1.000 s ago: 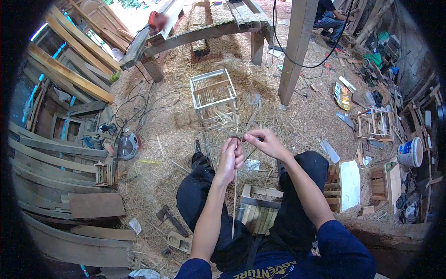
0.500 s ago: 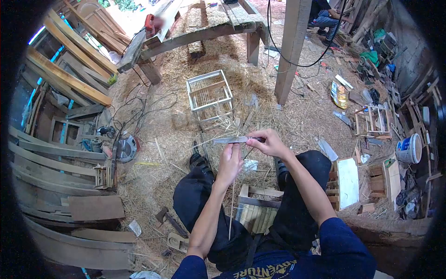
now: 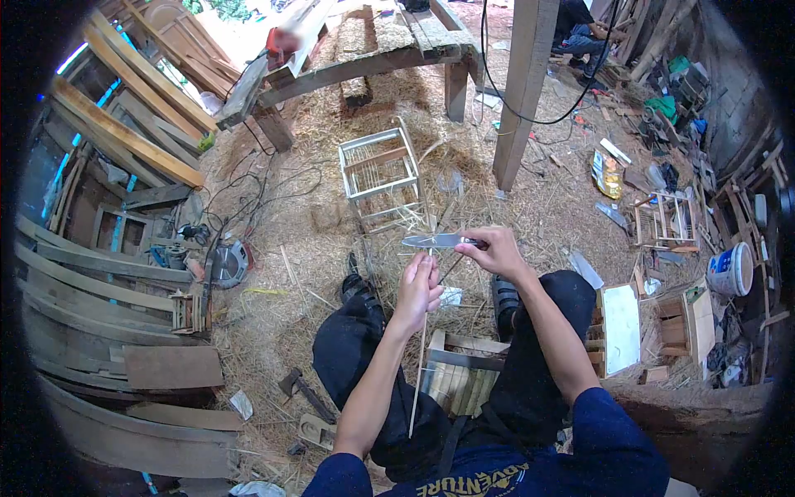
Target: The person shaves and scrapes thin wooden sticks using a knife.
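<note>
We view a ground surface (image 3: 290,224) thickly littered with pale shavings and straw-like strips. At mid-frame we note the left hand (image 3: 414,291), fingers closed around a thin stick (image 3: 416,373); the stick runs down toward the lower centre, over the dark trouser leg. The right hand (image 3: 495,250), just up and to the right, has its fingers wrapped on the handle of a knife (image 3: 434,241). The blade points left, across the stick's upper end; contact we cannot tell.

Room: above the hands sits a barred wooden frame (image 3: 377,160), with strips bunched at its near end. A rough bench (image 3: 364,70) spans the top centre; a square post (image 3: 523,99) stands right of it. Upper left, we record leaning planks (image 3: 128,132); below these, a disc-shaped tool (image 3: 229,263) among cables. A hatchet (image 3: 291,381) lies lower left of centre. Right edge: a white bucket (image 3: 730,269), tilted. Upper right: a seated person (image 3: 584,41), partly cut off by the frame.
</note>
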`<state>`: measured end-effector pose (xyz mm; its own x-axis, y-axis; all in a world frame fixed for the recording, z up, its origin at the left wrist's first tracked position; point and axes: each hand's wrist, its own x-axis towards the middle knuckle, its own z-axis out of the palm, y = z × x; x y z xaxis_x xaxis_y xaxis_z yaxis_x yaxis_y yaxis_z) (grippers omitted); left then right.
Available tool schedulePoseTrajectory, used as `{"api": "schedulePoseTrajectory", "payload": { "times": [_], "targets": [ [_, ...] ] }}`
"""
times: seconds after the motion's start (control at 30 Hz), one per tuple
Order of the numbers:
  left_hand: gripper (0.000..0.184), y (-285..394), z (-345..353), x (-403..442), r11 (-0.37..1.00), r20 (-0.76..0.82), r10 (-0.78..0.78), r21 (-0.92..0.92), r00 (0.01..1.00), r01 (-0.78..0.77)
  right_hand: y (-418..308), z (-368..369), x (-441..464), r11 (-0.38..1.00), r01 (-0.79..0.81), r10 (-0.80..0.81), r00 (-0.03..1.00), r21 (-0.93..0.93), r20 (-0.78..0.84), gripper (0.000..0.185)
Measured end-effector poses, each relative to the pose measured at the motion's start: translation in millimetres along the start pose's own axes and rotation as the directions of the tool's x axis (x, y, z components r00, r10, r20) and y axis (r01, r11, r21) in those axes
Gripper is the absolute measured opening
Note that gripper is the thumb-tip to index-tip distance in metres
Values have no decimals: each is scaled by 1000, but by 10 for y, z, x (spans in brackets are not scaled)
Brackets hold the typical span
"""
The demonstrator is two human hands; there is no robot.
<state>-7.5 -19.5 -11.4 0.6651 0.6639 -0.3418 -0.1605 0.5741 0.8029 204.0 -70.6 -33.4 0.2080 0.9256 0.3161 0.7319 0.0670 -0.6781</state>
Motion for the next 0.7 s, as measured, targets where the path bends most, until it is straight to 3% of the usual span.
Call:
{"api": "schedulePoseTrajectory", "payload": {
  "times": [0.1, 0.13, 0.27, 0.37, 0.4, 0.5, 0.6, 0.7],
  "targets": [
    [18, 1, -20, 19, 998, 16, -34, -50, 999, 34, 48, 111, -47, 961, -155, 133, 985, 230, 107, 40],
    [18, 7, -50, 4, 996, 19, -49, -69, 999, 50, 81, 185, -20, 923, -64, 31, 995, 379, 92, 45],
    [17, 52, -63, 10, 992, 2, -43, -120, 999, 43, -22, 149, 33, 750, -346, 138, 916, 564, 378, 49],
    [17, 120, -69, 24, 993, 2, -33, -117, 999, 33, -15, 219, 61, 785, -306, 87, 915, 538, 393, 47],
    [17, 131, -70, 28, 995, 8, -29, -96, 1000, 30, -86, 241, 51, 809, -213, 51, 954, 547, 295, 48],
    [18, 105, -76, 46, 998, 5, -21, -61, 1000, 21, -179, 186, 96, 903, -173, 61, 958, 394, 281, 48],
    [19, 83, -104, 70, 996, -24, -21, -83, 999, 19, -179, 211, 135, 917, -152, 51, 961, 369, 270, 45],
    [19, 182, -84, -4, 998, -18, -21, -57, 1000, 20, -162, 295, 154, 778, -237, 48, 946, 582, 321, 40]
  ]
}}
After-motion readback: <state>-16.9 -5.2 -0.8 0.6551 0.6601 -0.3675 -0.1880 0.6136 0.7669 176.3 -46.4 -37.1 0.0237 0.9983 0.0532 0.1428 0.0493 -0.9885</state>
